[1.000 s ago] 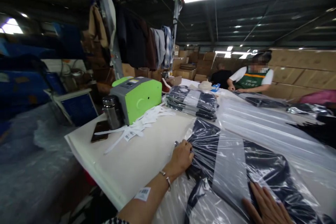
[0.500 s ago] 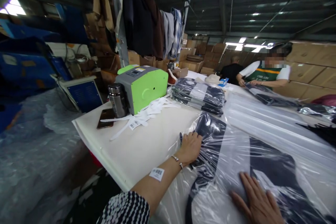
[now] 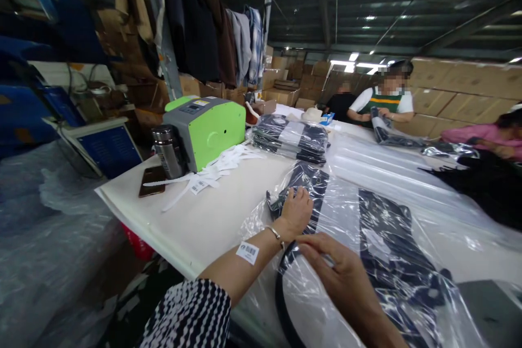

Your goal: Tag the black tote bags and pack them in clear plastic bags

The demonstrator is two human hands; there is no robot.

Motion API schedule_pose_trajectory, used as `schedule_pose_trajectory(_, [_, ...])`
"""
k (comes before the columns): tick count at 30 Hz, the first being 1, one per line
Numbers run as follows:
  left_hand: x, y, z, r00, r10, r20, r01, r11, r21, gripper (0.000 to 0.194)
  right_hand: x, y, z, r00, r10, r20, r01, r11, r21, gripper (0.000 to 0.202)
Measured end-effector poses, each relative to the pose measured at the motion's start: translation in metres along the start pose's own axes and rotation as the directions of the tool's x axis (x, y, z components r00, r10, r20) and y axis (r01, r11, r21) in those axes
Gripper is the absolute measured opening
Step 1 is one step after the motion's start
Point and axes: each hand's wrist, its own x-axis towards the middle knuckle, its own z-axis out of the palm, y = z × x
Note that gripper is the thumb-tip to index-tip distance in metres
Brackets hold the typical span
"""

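Note:
In front of me lies a dark item (image 3: pixel 383 228) with a pale grey band across it, inside a loose clear plastic bag (image 3: pixel 457 304). My left hand (image 3: pixel 297 212) rests on its upper left part, palm down, fingers stretched over the plastic. A barcode sticker (image 3: pixel 247 252) is stuck to my left forearm. Just below my left wrist, my right hand (image 3: pixel 342 269) has thumb and forefinger pinched at the upper end of a black curved strap (image 3: pixel 281 293). Whether plastic is caught in that pinch too is unclear.
Left on the table (image 3: pixel 212 217) are a green and grey machine (image 3: pixel 216 133), a steel flask (image 3: pixel 168 155), a phone (image 3: pixel 151 181) and white label strips (image 3: pixel 224 166). Behind lie stacked wrapped dark items (image 3: pixel 289 138) and clear plastic sheets (image 3: pixel 379 163). A co-worker (image 3: pixel 385 100) stands across the table.
My right hand has gone from lying flat on the plastic to pinching the black strap, further left. My left hand stays on the item. The view has swung right.

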Motion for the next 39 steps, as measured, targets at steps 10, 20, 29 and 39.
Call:
schedule_pose_trajectory(10, [0.004,0.037,0.009,0.966,0.256,0.042,-0.259,0.962,0.085,0.040,0.025,-0.054,0.022,0.912,0.084,0.402,-0.183,0.959,0.215,0.017])
schedule_pose_trajectory(20, [0.008,0.037,0.021,0.976,0.202,0.083,-0.196,0.978,-0.070,0.028,0.021,-0.035,0.046,0.912,0.254,0.322,-0.365,0.860,0.356,0.017])
schedule_pose_trajectory(29, [0.006,0.018,0.024,0.989,0.139,0.049,-0.127,0.971,-0.203,0.024,0.017,-0.029,0.075,0.957,-0.287,0.037,0.279,0.949,0.145,0.014])
schedule_pose_trajectory(39, [-0.037,-0.021,0.047,0.995,-0.088,-0.052,0.071,0.961,-0.265,0.047,0.135,0.080,-0.067,0.986,0.117,-0.118,-0.129,0.986,-0.105,0.007])
